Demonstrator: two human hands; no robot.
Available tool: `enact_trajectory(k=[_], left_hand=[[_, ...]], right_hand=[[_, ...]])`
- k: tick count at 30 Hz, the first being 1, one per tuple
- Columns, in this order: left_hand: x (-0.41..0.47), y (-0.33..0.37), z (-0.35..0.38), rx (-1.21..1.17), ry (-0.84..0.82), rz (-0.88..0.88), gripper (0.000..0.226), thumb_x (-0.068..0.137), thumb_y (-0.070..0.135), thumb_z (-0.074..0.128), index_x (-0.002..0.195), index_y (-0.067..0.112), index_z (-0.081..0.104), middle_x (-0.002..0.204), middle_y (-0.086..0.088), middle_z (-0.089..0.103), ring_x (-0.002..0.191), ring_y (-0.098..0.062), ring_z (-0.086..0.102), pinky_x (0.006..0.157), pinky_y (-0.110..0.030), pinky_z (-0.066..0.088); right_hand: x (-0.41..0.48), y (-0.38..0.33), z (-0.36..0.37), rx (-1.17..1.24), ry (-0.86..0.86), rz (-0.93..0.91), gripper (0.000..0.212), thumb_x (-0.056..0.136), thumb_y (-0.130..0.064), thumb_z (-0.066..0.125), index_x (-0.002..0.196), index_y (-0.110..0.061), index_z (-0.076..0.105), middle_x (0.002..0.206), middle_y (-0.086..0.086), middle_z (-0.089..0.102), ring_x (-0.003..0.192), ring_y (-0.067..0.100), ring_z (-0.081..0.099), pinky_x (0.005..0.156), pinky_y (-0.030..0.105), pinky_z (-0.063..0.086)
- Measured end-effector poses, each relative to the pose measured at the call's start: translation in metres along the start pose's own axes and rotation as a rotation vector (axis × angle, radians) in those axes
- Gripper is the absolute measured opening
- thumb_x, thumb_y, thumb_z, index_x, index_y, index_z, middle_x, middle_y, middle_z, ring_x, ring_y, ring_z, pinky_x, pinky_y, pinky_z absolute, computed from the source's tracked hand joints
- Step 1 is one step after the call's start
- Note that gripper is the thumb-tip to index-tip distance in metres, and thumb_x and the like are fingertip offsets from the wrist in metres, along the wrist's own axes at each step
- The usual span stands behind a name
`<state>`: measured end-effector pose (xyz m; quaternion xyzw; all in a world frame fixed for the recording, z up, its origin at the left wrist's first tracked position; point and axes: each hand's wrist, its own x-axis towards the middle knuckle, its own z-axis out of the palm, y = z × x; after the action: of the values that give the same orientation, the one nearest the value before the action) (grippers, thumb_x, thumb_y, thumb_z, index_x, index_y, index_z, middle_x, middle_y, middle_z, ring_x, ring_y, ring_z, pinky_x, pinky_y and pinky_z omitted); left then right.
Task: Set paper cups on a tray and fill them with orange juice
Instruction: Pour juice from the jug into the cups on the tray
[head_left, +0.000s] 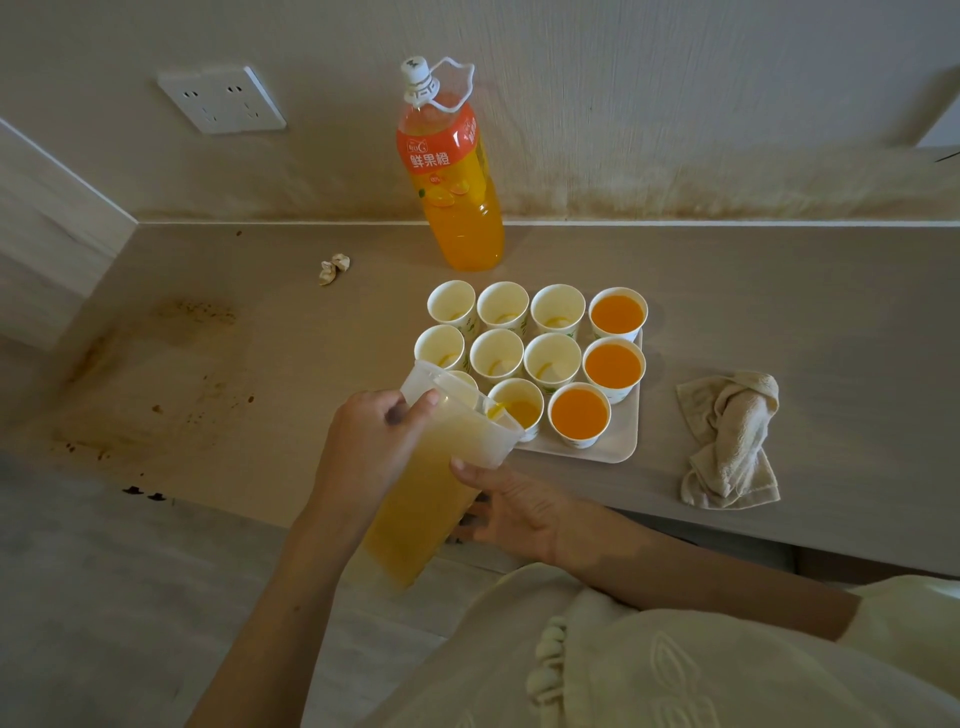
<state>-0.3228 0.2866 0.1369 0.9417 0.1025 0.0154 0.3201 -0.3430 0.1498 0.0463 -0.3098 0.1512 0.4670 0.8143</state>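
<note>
Your left hand (363, 441) grips the upper wall of the clear plastic pitcher (426, 499), thumb hooked at the rim, tipping the spout toward 1 o'clock. The capped orange juice bottle (457, 208) stands at 12 o'clock from the tray (618, 441), close to the wall.

You are mid-pour. The spout hangs over the front paper cup (519, 410) at the tray's 6 o'clock edge, and that cup looks only partly filled. The near-empty cups (496, 354) from 9 to 12 o'clock show just a trace at the bottom.

Your right hand (514, 512) holds the pitcher's lower side, thumb and fingers curled around it. The full cups (613, 365) line the 3 o'clock side, and a crumpled cloth (732, 441) lies beyond them.

Next, I judge, you level the pitcher before this cup brims. Then shift toward 9 o'clock to the cup half hidden behind the rim. The cups touch, so aim carefully.
</note>
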Motion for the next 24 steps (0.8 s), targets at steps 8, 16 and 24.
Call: enact_trajectory(k=[8, 16, 24], left_hand=[[-0.0004, 0.0012, -0.0005, 0.006, -0.001, 0.005, 0.053, 0.089, 0.04, 0.062, 0.061, -0.004, 0.05, 0.061, -0.015, 0.052, 0.06, -0.022, 0.045, 0.06, -0.039, 0.041], [-0.0008, 0.002, 0.0009, 0.007, -0.002, -0.012, 0.053, 0.088, 0.041, 0.061, 0.062, -0.003, 0.05, 0.06, -0.007, 0.048, 0.059, -0.019, 0.043, 0.059, -0.034, 0.037], [0.0, 0.0022, 0.0009, 0.015, -0.002, -0.001, 0.054, 0.087, 0.04, 0.062, 0.062, -0.006, 0.049, 0.059, -0.009, 0.046, 0.058, -0.019, 0.041, 0.057, -0.034, 0.036]], right_hand=[[-0.0002, 0.0003, 0.0009, -0.002, 0.0, -0.009, 0.115, 0.03, -0.036, 0.1, 0.133, -0.014, 0.054, 0.119, 0.014, 0.067, 0.114, 0.034, 0.061, 0.081, 0.045, 0.056], [-0.0011, 0.0002, -0.0004, 0.016, 0.006, -0.009, 0.116, 0.028, -0.034, 0.101, 0.133, -0.014, 0.054, 0.12, 0.014, 0.066, 0.115, 0.034, 0.059, 0.082, 0.045, 0.056], [0.0001, 0.0007, -0.001, 0.008, -0.002, -0.011, 0.111, 0.035, -0.035, 0.1, 0.134, -0.015, 0.054, 0.129, 0.016, 0.062, 0.12, 0.036, 0.057, 0.092, 0.049, 0.053]])
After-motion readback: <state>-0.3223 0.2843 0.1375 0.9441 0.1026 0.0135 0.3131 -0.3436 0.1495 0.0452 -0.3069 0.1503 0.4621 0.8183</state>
